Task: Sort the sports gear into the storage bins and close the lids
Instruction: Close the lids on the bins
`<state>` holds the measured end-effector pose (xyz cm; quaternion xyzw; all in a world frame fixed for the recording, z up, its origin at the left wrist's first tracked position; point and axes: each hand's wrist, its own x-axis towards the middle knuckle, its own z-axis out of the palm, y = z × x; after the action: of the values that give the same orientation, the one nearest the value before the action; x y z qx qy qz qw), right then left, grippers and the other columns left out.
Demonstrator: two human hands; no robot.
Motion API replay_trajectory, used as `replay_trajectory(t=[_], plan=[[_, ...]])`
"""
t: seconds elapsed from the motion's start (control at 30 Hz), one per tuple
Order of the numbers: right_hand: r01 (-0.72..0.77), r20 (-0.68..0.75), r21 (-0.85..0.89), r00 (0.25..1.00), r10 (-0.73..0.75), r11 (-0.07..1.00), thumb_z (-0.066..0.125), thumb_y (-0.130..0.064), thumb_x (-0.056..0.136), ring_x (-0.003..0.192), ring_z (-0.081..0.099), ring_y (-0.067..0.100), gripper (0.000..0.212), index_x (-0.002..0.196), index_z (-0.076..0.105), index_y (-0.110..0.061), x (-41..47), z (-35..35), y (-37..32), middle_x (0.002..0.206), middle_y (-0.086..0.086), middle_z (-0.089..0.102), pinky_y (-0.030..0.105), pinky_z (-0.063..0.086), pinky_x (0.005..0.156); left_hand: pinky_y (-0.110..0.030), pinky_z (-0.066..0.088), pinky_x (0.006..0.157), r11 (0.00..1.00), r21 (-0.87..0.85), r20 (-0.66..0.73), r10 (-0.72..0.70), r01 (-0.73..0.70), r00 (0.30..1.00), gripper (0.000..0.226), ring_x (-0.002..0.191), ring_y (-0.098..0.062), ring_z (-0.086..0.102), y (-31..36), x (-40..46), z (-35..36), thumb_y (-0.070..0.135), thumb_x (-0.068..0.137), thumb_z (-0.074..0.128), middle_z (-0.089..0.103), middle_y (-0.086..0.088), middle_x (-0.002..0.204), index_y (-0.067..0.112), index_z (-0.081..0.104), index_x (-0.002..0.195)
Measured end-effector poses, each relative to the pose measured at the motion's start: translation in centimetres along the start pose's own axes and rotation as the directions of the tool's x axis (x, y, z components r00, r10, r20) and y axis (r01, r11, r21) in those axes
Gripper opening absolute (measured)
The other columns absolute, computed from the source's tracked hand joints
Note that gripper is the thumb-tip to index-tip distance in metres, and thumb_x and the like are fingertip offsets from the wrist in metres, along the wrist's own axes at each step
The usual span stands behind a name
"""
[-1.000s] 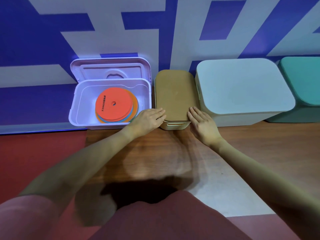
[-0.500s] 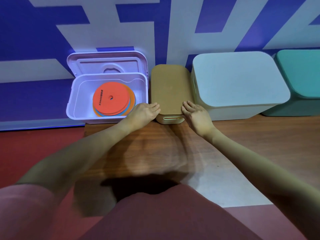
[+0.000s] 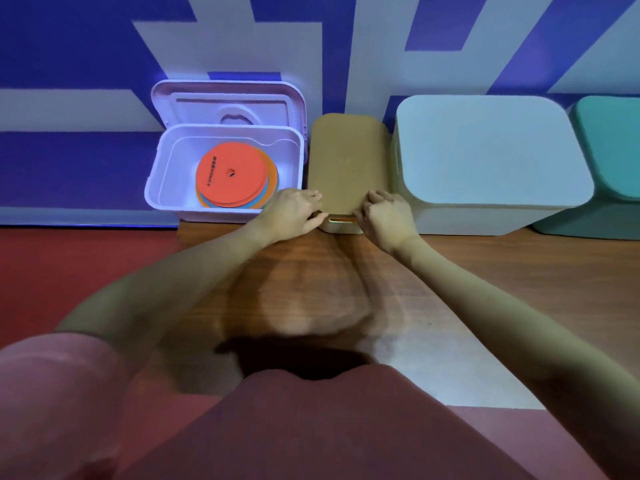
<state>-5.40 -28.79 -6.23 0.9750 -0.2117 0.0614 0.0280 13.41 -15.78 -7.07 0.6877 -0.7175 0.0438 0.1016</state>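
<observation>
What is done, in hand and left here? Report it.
Done: flat round orange marker discs lie in the open white plastic bin; the big pale grey bin and teal bin look lidded. In hand: both hands grip the tan lid at its near edge. Left: the white bin's raised lid.

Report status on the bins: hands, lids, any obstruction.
Left hand and right hand both grip the near edge of the tan lid. White bin open, orange discs inside. Nothing in the way.
</observation>
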Motion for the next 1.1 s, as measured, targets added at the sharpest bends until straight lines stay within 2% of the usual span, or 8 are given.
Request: replay_trajectory(t=[0.13,0.2,0.43,0.5,0.63,0.7,0.97,1.1], plan=[[-0.05,0.042,0.059,0.998,0.048,0.997,0.045,-0.027,0.095,0.091,0.056,0.035,0.029,0.092,0.063,-0.004,1.4,-1.4,-0.6,0.094,0.014,0.062,0.041,0.042,0.077,-0.036,0.049,0.08,0.981,-0.125,-0.052,-0.156,0.148,0.986,0.026,0.101,-0.03,0.063,0.0,-0.3,-1.8,0.02,0.089,0.051,0.068,-0.009,0.108,0.007,0.065,0.106],[-0.024,0.041,0.07,0.999,0.021,0.997,0.045,-0.024,0.094,0.094,0.053,0.036,0.025,0.095,0.059,-0.004,2.7,-1.9,-1.1,0.098,0.016,0.059,0.043,0.041,0.08,-0.038,0.046,0.09,0.964,-0.128,-0.064,-0.244,0.234,0.968,0.036,0.108,-0.032,0.06,-1.0,-1.2,-2.5,0.016,0.085,0.054,0.064,-0.015,0.119,0.002,0.063,0.117],[0.037,-0.009,0.164,0.999,-0.036,0.986,0.05,-0.015,0.087,0.084,0.051,0.038,0.014,0.088,0.055,-0.002,8.0,-2.4,-4.6,0.092,0.02,0.056,0.041,0.037,0.067,-0.043,0.036,0.105,0.859,-0.091,0.009,-0.505,0.503,0.863,0.053,0.122,-0.037,0.05,-8.4,-4.5,-6.0,0.022,0.082,0.046,0.056,-0.019,0.132,0.001,0.054,0.13],[0.039,-0.02,0.195,0.999,-0.035,0.98,0.052,-0.012,0.084,0.082,0.05,0.038,0.014,0.092,0.054,-0.002,9.6,-2.1,-5.8,0.093,0.02,0.054,0.041,0.036,0.066,-0.044,0.036,0.106,0.825,-0.11,0.009,-0.556,0.554,0.831,0.052,0.124,-0.037,0.048,-11.3,-5.7,-6.5,0.022,0.084,0.049,0.054,-0.017,0.134,0.004,0.051,0.133],[-0.015,0.027,0.139,1.0,0.012,0.99,0.055,-0.004,0.075,0.093,0.049,0.041,0.051,0.125,0.048,0.004,14.4,-1.6,-7.9,0.114,0.025,0.051,0.044,0.039,0.074,-0.043,0.034,0.106,0.774,-0.154,0.02,-0.619,0.614,0.785,0.054,0.129,-0.035,0.043,-17.0,-6.9,-8.0,0.02,0.087,0.054,0.049,-0.017,0.139,0.003,0.045,0.138],[-0.052,0.026,0.125,0.998,0.049,0.991,0.057,-0.002,0.073,0.096,0.05,0.045,0.059,0.13,0.044,0.008,17.1,-1.7,-8.9,0.12,0.031,0.049,0.046,0.043,0.075,-0.044,0.034,0.105,0.749,-0.163,0.035,-0.646,0.642,0.763,0.056,0.13,-0.036,0.04,-19.6,-6.8,-9.1,0.016,0.088,0.057,0.044,-0.016,0.143,0.004,0.041,0.141],[-0.202,-0.082,0.119,0.974,0.212,0.972,0.048,0.01,0.065,0.096,0.051,0.042,0.052,0.117,0.05,0.007,24.6,-1.8,-11.4,0.109,0.026,0.053,0.045,0.039,0.086,-0.045,0.036,0.102,0.764,-0.169,-0.01,-0.633,0.623,0.774,0.049,0.123,-0.037,0.043,-28.7,-4.3,-10.6,0.011,0.09,0.051,0.049,-0.017,0.135,0.003,0.043,0.138],[-0.266,-0.082,0.053,0.96,0.269,0.963,0.049,0.018,0.062,0.075,0.051,0.039,0.039,0.099,0.054,0.005,26.0,-1.7,-11.5,0.09,0.024,0.052,0.043,0.039,0.069,-0.047,0.042,0.09,0.787,-0.09,-0.04,-0.615,0.61,0.787,0.037,0.11,-0.037,0.048,-30.4,-3.4,-9.8,0.014,0.094,0.05,0.053,-0.018,0.122,0.003,0.051,0.129]])
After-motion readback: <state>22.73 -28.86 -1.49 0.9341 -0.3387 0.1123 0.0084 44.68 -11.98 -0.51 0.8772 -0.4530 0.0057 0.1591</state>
